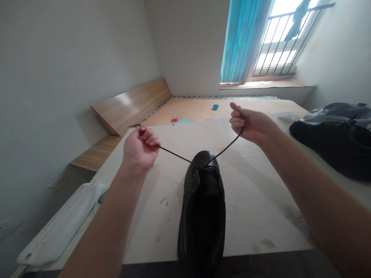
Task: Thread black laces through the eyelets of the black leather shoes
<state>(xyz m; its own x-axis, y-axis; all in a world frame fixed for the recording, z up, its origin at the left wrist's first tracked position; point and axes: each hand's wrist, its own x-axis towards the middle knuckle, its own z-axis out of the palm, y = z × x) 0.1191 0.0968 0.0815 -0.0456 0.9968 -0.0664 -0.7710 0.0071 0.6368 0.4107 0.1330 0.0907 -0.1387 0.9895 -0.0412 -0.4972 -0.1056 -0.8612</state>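
A black leather shoe [188, 208] stands on the white tabletop [249, 200] in front of me, toe pointing away and opening toward me. Its dark shoelace [175, 155] runs out from the lowest eyelets near the toe to both sides. My left hand [141, 146] is closed round one side of the lace, with the loose tip sticking out above the fist. On the other side, my right hand [246, 121] grips the lace in curled fingers, higher and farther from the shoe. Both stretches look fairly taut, forming a V above the toe.
Another black shoe [333, 143] lies at the right beside a clear plastic bag [342, 112]. A white power strip [63, 224] rests along the left table edge. Beyond the table is a wooden bed board [197, 110] with a small teal item [215, 107] on it.
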